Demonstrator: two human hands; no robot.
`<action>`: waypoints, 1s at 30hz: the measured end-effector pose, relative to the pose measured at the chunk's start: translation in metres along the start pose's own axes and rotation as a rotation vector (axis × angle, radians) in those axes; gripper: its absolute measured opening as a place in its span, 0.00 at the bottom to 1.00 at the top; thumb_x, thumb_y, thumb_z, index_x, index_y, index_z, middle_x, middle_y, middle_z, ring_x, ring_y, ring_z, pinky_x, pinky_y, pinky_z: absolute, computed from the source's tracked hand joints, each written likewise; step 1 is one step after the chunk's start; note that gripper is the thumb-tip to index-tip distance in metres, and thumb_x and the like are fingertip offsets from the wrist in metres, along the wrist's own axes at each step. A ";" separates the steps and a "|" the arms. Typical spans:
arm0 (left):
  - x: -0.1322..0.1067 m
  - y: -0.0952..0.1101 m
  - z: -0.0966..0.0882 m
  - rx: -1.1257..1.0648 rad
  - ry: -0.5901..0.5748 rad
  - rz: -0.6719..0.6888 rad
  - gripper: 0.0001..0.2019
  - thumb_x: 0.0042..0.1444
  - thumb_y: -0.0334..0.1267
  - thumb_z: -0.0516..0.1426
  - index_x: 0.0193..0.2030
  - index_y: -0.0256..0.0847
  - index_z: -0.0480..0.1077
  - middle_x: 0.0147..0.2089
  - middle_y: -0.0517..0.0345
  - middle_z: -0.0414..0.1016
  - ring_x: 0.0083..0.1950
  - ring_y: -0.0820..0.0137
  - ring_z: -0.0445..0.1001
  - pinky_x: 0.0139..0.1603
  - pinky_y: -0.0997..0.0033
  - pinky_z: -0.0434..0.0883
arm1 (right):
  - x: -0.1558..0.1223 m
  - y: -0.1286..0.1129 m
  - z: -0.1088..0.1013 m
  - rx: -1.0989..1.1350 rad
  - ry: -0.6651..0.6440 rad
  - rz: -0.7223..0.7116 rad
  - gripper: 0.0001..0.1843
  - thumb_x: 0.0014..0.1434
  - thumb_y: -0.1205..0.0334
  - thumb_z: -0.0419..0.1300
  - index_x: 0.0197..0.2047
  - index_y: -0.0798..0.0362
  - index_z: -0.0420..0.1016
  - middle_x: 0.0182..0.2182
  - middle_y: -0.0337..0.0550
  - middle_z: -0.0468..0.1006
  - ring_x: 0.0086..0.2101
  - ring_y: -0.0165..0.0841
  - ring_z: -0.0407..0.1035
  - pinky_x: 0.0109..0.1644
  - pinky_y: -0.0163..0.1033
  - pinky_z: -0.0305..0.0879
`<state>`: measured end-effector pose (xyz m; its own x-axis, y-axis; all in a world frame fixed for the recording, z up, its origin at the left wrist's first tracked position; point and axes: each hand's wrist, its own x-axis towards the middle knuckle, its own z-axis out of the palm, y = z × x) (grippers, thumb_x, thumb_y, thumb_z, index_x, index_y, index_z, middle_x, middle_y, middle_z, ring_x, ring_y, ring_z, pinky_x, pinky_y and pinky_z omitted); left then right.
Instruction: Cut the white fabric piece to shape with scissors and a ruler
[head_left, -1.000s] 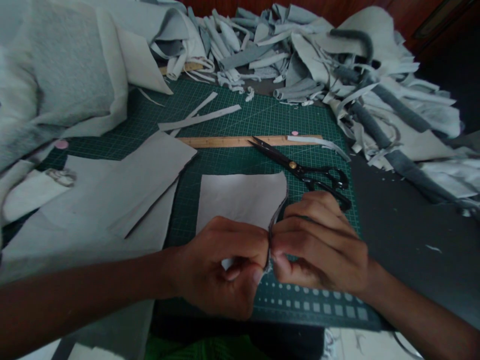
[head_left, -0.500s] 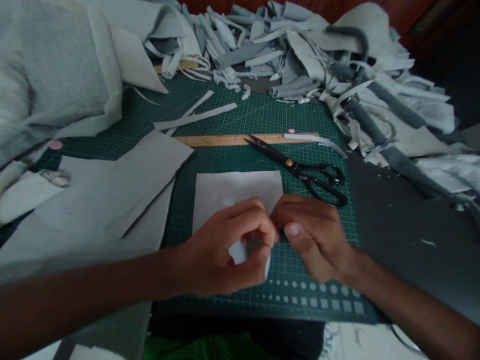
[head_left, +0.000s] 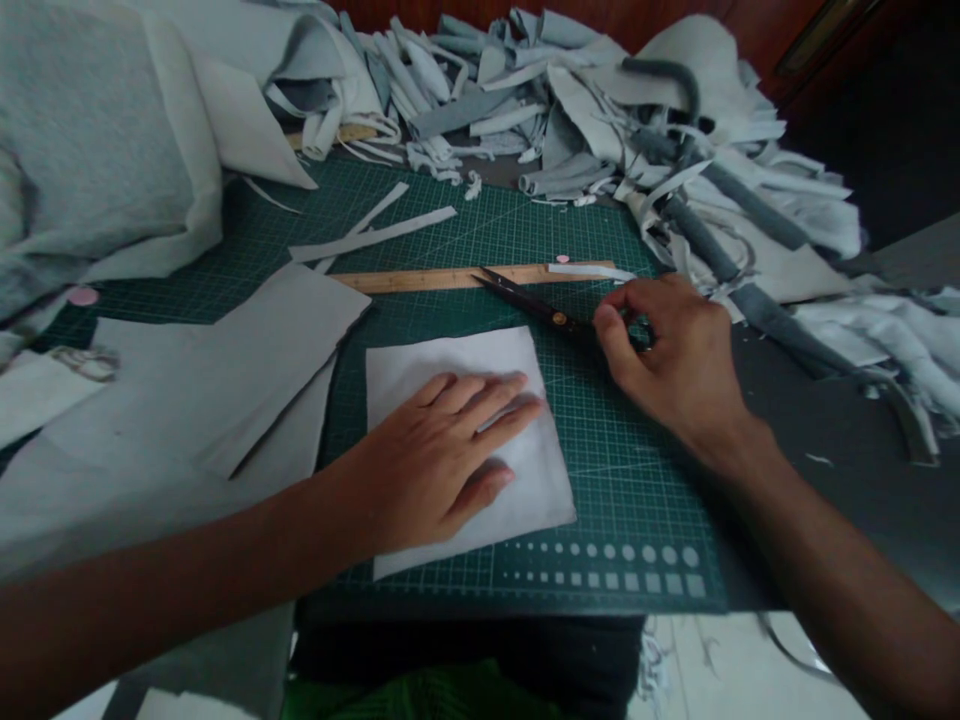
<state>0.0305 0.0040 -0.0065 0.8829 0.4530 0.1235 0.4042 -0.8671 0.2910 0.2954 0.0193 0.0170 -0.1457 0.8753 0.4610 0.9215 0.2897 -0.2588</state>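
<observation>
A white fabric square (head_left: 450,350) lies on a green cutting mat (head_left: 600,500). My left hand (head_left: 457,440) rests flat on the square, its fingers spread. Over the handles of black fabric scissors (head_left: 525,297) is my right hand (head_left: 667,360), with thumb and index finger curled together at the tips. Whether anything is pinched between them, or whether they touch the scissors, I cannot make out. The scissors' blades point left, across a wooden ruler (head_left: 420,281). A narrow white strip (head_left: 581,270) lies over the ruler's right end.
Larger white fabric pieces (head_left: 277,350) overlap on the left, with two thin fabric strips (head_left: 397,229) behind them. Thick grey fabric (head_left: 97,130) is bunched at the back left. A heap of scraps (head_left: 525,90) lines the back and right side. Small pink discs (head_left: 82,296) lie about.
My left hand has opened out of its curl and lies flat on the fabric square, which has turned slightly. My right hand has moved away and up to the scissors' handles.
</observation>
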 end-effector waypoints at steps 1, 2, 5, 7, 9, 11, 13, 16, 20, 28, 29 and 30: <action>0.000 -0.001 -0.002 0.048 -0.010 -0.024 0.26 0.72 0.41 0.51 0.74 0.39 0.59 0.76 0.43 0.61 0.71 0.50 0.63 0.68 0.46 0.62 | 0.002 0.007 -0.002 -0.056 -0.023 0.009 0.13 0.67 0.57 0.54 0.37 0.53 0.76 0.34 0.50 0.79 0.39 0.44 0.73 0.45 0.48 0.67; 0.001 -0.002 -0.004 0.092 -0.017 -0.048 0.26 0.72 0.41 0.50 0.74 0.38 0.59 0.75 0.42 0.62 0.69 0.49 0.64 0.66 0.45 0.63 | 0.003 0.015 -0.004 -0.099 -0.067 0.027 0.12 0.67 0.57 0.53 0.39 0.53 0.76 0.36 0.51 0.79 0.40 0.44 0.73 0.47 0.49 0.68; 0.005 -0.004 -0.011 0.210 -0.033 -0.124 0.28 0.71 0.41 0.49 0.76 0.37 0.57 0.68 0.38 0.68 0.62 0.47 0.69 0.59 0.46 0.68 | 0.000 0.038 -0.005 -0.195 -0.176 0.071 0.14 0.67 0.57 0.53 0.46 0.55 0.76 0.42 0.56 0.78 0.44 0.47 0.73 0.51 0.52 0.68; 0.008 -0.005 -0.015 0.286 -0.034 -0.192 0.29 0.70 0.40 0.49 0.76 0.36 0.58 0.60 0.39 0.74 0.56 0.48 0.72 0.54 0.48 0.71 | -0.004 0.045 -0.004 -0.224 -0.256 0.043 0.15 0.68 0.58 0.52 0.49 0.55 0.76 0.43 0.56 0.77 0.45 0.47 0.72 0.53 0.53 0.69; 0.011 -0.007 -0.020 0.369 -0.022 -0.288 0.28 0.68 0.39 0.50 0.73 0.35 0.62 0.52 0.39 0.75 0.51 0.49 0.73 0.49 0.49 0.72 | -0.006 0.044 -0.002 -0.247 -0.302 0.007 0.15 0.68 0.58 0.51 0.49 0.55 0.76 0.44 0.55 0.76 0.45 0.46 0.72 0.55 0.54 0.69; 0.012 -0.009 -0.023 0.451 0.002 -0.390 0.24 0.68 0.39 0.50 0.67 0.32 0.69 0.47 0.37 0.75 0.48 0.47 0.73 0.46 0.49 0.71 | -0.008 0.036 0.000 -0.267 -0.288 -0.004 0.15 0.69 0.57 0.52 0.50 0.54 0.76 0.45 0.55 0.75 0.47 0.48 0.71 0.55 0.55 0.69; 0.012 -0.012 -0.026 0.503 0.034 -0.466 0.19 0.67 0.39 0.51 0.56 0.32 0.74 0.45 0.36 0.74 0.48 0.44 0.73 0.45 0.46 0.71 | -0.010 0.024 0.002 -0.263 -0.231 0.008 0.14 0.68 0.57 0.53 0.50 0.54 0.75 0.47 0.57 0.74 0.48 0.50 0.71 0.53 0.56 0.69; 0.010 -0.020 -0.029 0.510 0.101 -0.507 0.11 0.64 0.38 0.53 0.45 0.34 0.73 0.45 0.36 0.73 0.51 0.41 0.71 0.49 0.42 0.70 | -0.015 0.016 0.005 -0.233 -0.162 0.064 0.12 0.68 0.57 0.55 0.48 0.55 0.74 0.44 0.57 0.75 0.45 0.49 0.72 0.48 0.54 0.70; 0.007 -0.033 -0.028 0.426 0.123 -0.430 0.06 0.61 0.33 0.54 0.43 0.36 0.70 0.47 0.39 0.73 0.53 0.45 0.70 0.53 0.45 0.70 | -0.023 0.027 0.007 -0.240 -0.238 0.112 0.10 0.66 0.59 0.58 0.47 0.54 0.73 0.42 0.54 0.78 0.42 0.48 0.74 0.47 0.54 0.69; 0.011 -0.044 -0.018 0.070 0.127 -0.357 0.12 0.68 0.47 0.56 0.46 0.40 0.73 0.42 0.52 0.80 0.44 0.59 0.77 0.50 0.58 0.71 | -0.025 0.028 -0.004 -0.391 -0.261 0.110 0.16 0.63 0.53 0.65 0.47 0.57 0.76 0.44 0.57 0.81 0.48 0.54 0.73 0.50 0.57 0.66; 0.011 -0.043 -0.017 0.024 0.133 -0.350 0.13 0.69 0.47 0.56 0.45 0.40 0.74 0.40 0.53 0.81 0.43 0.60 0.78 0.48 0.60 0.71 | -0.024 0.027 -0.005 -0.396 -0.272 0.124 0.16 0.63 0.52 0.65 0.46 0.57 0.77 0.44 0.57 0.81 0.46 0.53 0.74 0.48 0.55 0.67; 0.011 -0.043 -0.017 -0.027 0.141 -0.346 0.13 0.69 0.47 0.55 0.43 0.40 0.75 0.38 0.55 0.81 0.41 0.62 0.78 0.47 0.62 0.71 | -0.024 0.026 -0.006 -0.392 -0.292 0.127 0.16 0.63 0.52 0.65 0.45 0.57 0.77 0.44 0.57 0.81 0.44 0.51 0.75 0.46 0.53 0.68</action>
<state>0.0187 0.0494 -0.0014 0.6525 0.7443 0.1425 0.6649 -0.6525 0.3635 0.3255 0.0032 0.0042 -0.0668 0.9822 0.1758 0.9962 0.0558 0.0665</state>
